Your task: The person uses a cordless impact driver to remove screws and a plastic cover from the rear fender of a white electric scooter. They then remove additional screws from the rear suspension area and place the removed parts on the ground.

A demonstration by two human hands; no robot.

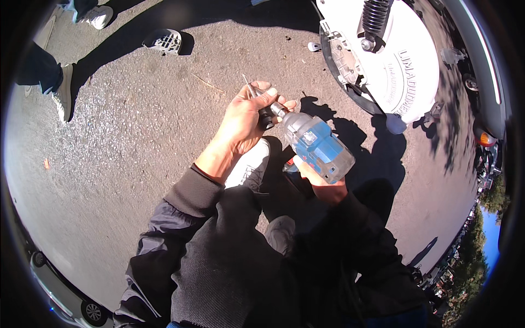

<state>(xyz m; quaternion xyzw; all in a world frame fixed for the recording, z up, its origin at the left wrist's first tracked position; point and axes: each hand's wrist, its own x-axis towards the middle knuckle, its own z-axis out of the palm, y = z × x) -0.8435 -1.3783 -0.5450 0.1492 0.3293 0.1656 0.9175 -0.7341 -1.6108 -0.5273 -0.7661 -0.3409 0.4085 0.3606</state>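
My right hand (320,183) is wrapped round the handle of a blue and grey cordless impact driver (320,143), whose nose points up and left. At the tool's silver front end (278,109) is my left hand (244,117), its fingers closed. Between thumb and fingers it pinches a thin metal rod (249,86), which sticks up past the fingertips. A dark piece (266,118) shows under the left thumb, close to the tool's tip; its kind is unclear. Whether the rod touches the tool is hidden by the fingers.
A white scooter part with a black coil spring (375,16) and a round cover (407,65) stands at the upper right. A pale grated piece (164,41) lies on the asphalt at the upper left. Another person's shoe (64,93) is at the left. Cars line both edges.
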